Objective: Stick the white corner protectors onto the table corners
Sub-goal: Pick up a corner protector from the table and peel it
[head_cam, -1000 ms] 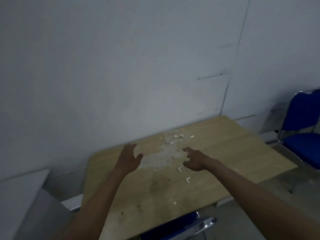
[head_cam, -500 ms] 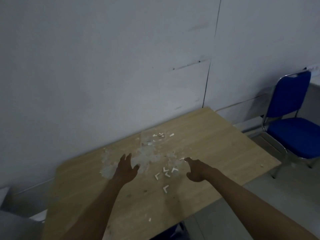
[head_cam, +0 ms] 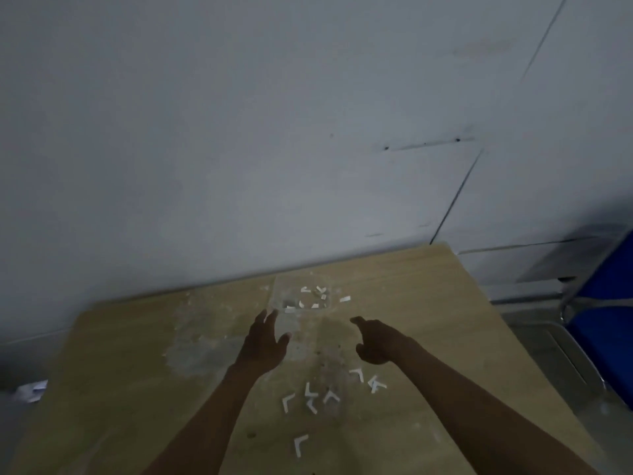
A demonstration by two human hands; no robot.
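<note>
Several white L-shaped corner protectors [head_cam: 311, 397] lie loose on the wooden table [head_cam: 428, 303], just behind my hands; one more [head_cam: 300, 443] lies nearer to me. Small white scraps [head_cam: 313, 298] sit on a clear plastic bag [head_cam: 301, 293] near the wall. My left hand [head_cam: 265, 341] hovers over the table with fingers spread and straight, holding nothing. My right hand [head_cam: 375, 339] hovers beside it, fingers loosely curled with the forefinger stretched forward, holding nothing. The table's far right corner [head_cam: 445, 248] shows; its other corners are out of view.
A grey wall [head_cam: 274, 132] runs directly behind the table. A blue chair with a chrome frame [head_cam: 603, 320] stands at the right. Crumpled white paper [head_cam: 32, 390] lies on the floor at the left. A pale rough patch [head_cam: 202, 347] marks the tabletop.
The view has dropped and closed in on the table. Both hands have moved forward past the loose protectors toward the plastic bag; they hold nothing throughout.
</note>
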